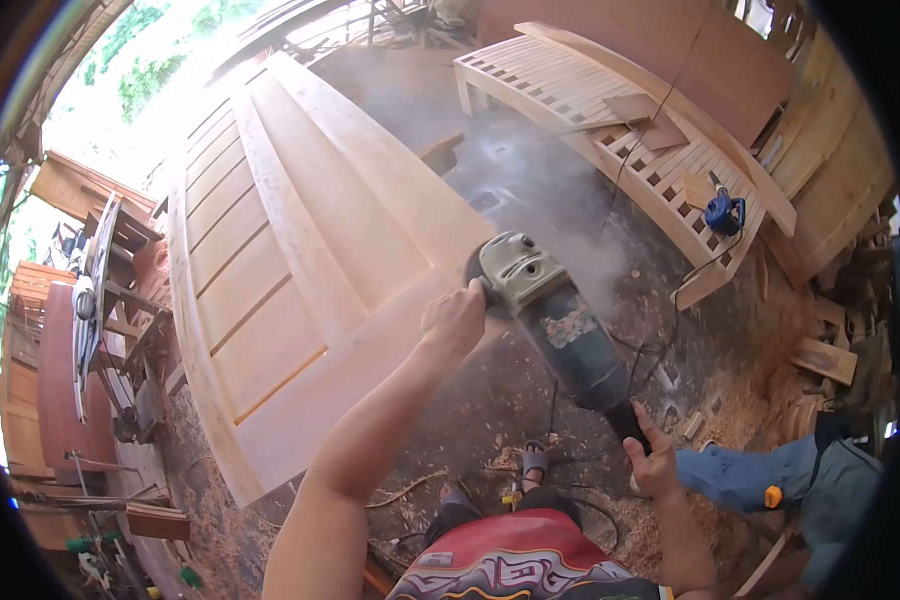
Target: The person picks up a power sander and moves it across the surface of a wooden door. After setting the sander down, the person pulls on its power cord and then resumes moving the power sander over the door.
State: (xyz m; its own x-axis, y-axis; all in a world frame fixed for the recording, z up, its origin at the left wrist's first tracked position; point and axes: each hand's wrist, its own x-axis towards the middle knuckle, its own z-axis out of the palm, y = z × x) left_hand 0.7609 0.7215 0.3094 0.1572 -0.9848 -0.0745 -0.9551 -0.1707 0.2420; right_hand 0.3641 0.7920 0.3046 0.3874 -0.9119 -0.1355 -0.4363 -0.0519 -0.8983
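Observation:
A large angle grinder [560, 325] slants across the middle of the view, its head at the near right edge of a pale wooden panelled door [410, 200]. My left hand [455, 322] is closed at the side of the grinder's head, where the side handle is mostly hidden under the fingers. Around the black rear handle, my right hand [655, 455] is wrapped. The disc is largely hidden behind the head. Pale dust [570, 190] hangs in the air beyond the tool.
A slatted wooden bench [590, 130] at upper right bears loose boards and a blue power tool [725, 213]. Cables and wood shavings [730, 405] lie on the floor near my feet. Another person's blue-clad leg [740, 475] is close by at lower right. Timber stands at left.

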